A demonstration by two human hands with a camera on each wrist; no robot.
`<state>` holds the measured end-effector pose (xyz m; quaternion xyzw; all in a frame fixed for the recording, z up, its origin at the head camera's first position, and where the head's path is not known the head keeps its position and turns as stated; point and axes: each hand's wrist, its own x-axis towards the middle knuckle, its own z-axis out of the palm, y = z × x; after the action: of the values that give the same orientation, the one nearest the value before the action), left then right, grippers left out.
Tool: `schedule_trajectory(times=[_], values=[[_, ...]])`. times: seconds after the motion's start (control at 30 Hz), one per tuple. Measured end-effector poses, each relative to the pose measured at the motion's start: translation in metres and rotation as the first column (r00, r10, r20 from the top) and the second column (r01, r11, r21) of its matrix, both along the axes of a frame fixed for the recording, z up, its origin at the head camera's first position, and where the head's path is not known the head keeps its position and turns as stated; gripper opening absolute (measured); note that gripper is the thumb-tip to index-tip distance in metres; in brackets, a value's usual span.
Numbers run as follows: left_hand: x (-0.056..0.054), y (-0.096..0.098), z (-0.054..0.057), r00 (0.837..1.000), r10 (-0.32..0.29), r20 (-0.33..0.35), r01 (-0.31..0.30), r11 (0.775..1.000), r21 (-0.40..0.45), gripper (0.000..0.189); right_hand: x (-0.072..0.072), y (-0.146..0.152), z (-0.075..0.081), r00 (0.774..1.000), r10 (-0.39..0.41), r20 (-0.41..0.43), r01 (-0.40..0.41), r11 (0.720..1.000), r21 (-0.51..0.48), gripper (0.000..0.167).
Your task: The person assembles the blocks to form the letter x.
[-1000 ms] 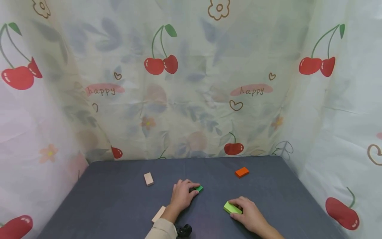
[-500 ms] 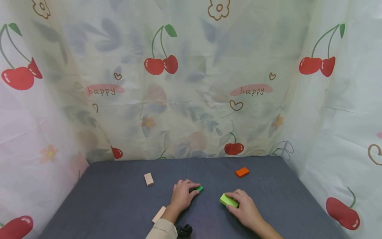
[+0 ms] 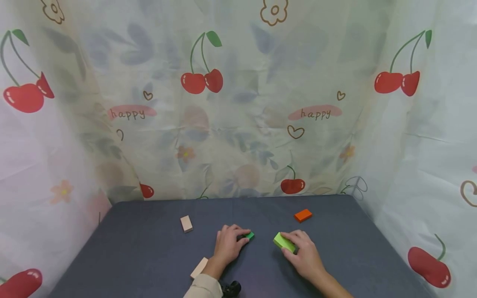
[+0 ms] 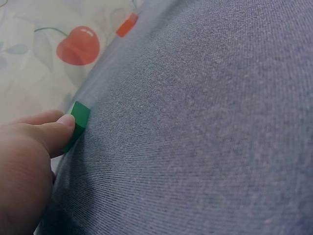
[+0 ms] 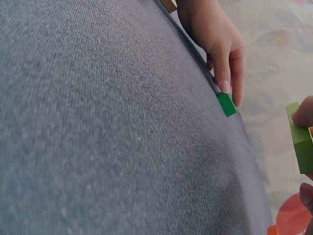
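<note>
My left hand [image 3: 226,246] rests near the table's middle and pinches a small green block [image 4: 79,119] between thumb and fingers. That block lies on the cloth, partly covered by the fingers. To its right, my right hand [image 3: 306,255] grips a lime-green block [image 3: 283,241] by its sides, held up off the table with a shadow beneath. In the right wrist view the lime-green block [image 5: 300,139] shows at the right edge, beside a small orange-yellow patch I cannot make out. A gap separates the two blocks.
An orange block [image 3: 303,215] lies at the back right. One pale wooden block [image 3: 186,224] lies at the back left, another [image 3: 199,267] beside my left forearm. Dark cloth covers the table [image 3: 149,248]; a printed curtain [image 3: 238,136] encloses it on three sides.
My right hand has carried the lime-green block away from me and slightly left, closer to the green block. The left hand has stayed in place on the green block.
</note>
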<state>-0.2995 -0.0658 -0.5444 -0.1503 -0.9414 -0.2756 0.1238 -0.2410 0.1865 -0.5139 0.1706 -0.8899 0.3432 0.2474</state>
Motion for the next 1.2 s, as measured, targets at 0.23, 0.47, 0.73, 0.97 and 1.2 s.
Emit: schedule_trajectory(times=[0.23, 0.47, 0.73, 0.97, 1.2], values=[[0.000, 0.000, 0.000, 1.000, 0.002, -0.003, -0.002, 1.000, -0.007, 0.028, -0.004, -0.007, -0.002, 1.000, 0.004, -0.015, -0.004, 1.000, -0.008, 0.041], [0.002, -0.001, -0.001, 1.000, 0.008, -0.009, -0.008, 1.000, 0.005, 0.028, -0.009, -0.013, -0.007, 0.997, 0.008, -0.075, -0.010, 1.000, -0.023, 0.043], [0.002, 0.000, -0.002, 1.000, 0.015, -0.012, -0.015, 1.000, 0.007, 0.028, -0.011, -0.020, -0.011, 1.000, -0.015, 0.004, 0.015, 0.999, -0.030, 0.041], [0.003, 0.001, -0.001, 1.000, 0.020, -0.002, -0.020, 1.000, 0.006, 0.028, -0.014, -0.022, -0.018, 1.000, -0.014, 0.019, 0.014, 0.999, -0.033, 0.040], [0.003, 0.002, -0.002, 1.000, 0.022, -0.013, -0.022, 1.000, 0.000, 0.028, -0.016, -0.024, -0.025, 1.000, 0.000, 0.026, 0.001, 0.999, -0.037, 0.040]])
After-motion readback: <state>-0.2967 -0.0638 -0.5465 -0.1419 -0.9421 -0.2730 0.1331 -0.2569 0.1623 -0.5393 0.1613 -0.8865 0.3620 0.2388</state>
